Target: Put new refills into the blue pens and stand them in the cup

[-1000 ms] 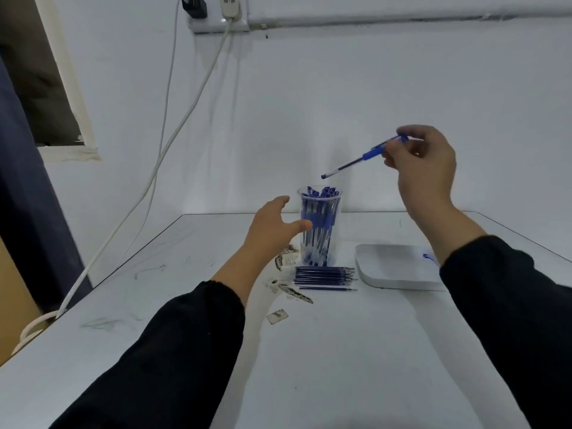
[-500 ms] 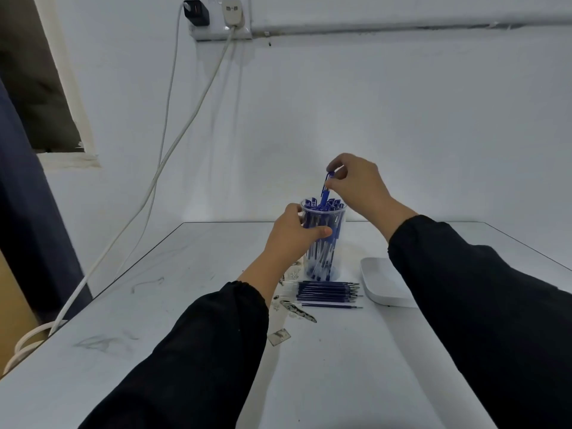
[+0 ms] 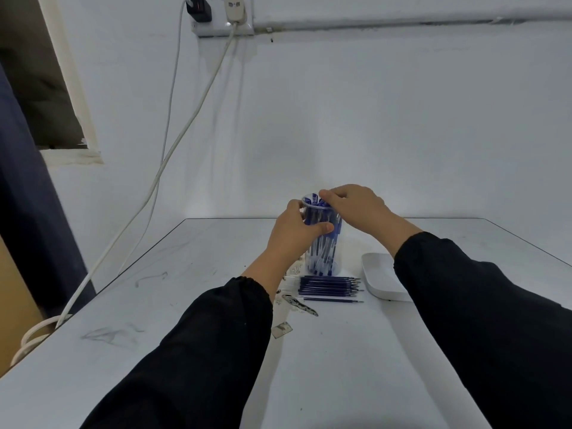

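The clear cup [image 3: 323, 243] stands upright on the table [image 3: 340, 366], packed with blue pens [image 3: 322, 258] set on end, so their long axes run straight up and down between my two hands. My left hand [image 3: 294, 233] is wrapped around the cup's upper wall from the near left side, thumb lying across the front, steadying it. My right hand [image 3: 353, 205] sits directly over the rim, fingers curled down onto the tops of the pens; I judge it is pinching or pressing a pen that is nearly seated, but the fingertips hide the contact, so I cannot tell for certain which. Either way the pens can only go in or come out vertically, and the right hand is the one placed above the opening to do it, while the left only braces. Just this side of the cup's base, below my left wrist, lies a tidy bundle of refills [image 3: 328, 286] with their long axes running left to right, tips toward my right forearm; one stray refill [image 3: 334, 300] lies parallel, a little nearer me. The left hand is closer to them. A white tray [image 3: 383, 280] lies under my right forearm, and small scraps [image 3: 281, 329] sit beside my left sleeve.
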The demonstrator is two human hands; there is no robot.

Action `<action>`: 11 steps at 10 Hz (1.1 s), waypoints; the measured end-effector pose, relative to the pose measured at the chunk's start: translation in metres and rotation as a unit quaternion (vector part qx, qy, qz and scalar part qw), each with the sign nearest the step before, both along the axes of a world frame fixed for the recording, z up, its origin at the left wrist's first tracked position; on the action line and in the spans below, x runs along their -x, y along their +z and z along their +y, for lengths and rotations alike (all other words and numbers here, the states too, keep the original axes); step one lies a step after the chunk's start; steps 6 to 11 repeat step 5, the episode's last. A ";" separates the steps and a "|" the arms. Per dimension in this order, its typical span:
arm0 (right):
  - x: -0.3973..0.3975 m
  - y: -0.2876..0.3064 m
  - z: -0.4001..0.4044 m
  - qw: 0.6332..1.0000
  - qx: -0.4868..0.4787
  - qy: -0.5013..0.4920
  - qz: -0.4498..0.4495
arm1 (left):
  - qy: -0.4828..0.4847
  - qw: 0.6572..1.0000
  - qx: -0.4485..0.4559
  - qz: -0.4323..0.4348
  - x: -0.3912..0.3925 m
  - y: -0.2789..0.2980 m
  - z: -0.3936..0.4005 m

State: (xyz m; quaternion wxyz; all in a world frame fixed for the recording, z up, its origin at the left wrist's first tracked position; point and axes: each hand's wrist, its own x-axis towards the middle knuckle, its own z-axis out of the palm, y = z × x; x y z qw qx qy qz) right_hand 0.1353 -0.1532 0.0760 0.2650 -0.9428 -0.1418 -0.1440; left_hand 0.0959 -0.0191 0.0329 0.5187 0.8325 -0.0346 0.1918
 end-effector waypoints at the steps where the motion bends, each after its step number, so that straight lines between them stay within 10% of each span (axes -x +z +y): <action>1: 0.005 -0.007 -0.006 0.995 -0.077 0.055 0.003 | -0.003 1.000 0.000 0.002 0.001 0.000 -0.001; 2: 0.016 -0.014 -0.018 0.977 -0.207 0.057 -0.021 | 0.000 1.000 -0.010 0.004 0.001 -0.001 0.000; 5: 0.058 -0.059 -0.077 0.980 0.074 -0.002 0.187 | -0.009 0.995 -0.075 0.061 0.026 -0.029 0.031; 11: 0.058 -0.059 -0.077 0.980 0.074 -0.002 0.187 | -0.009 0.995 -0.075 0.061 0.026 -0.029 0.031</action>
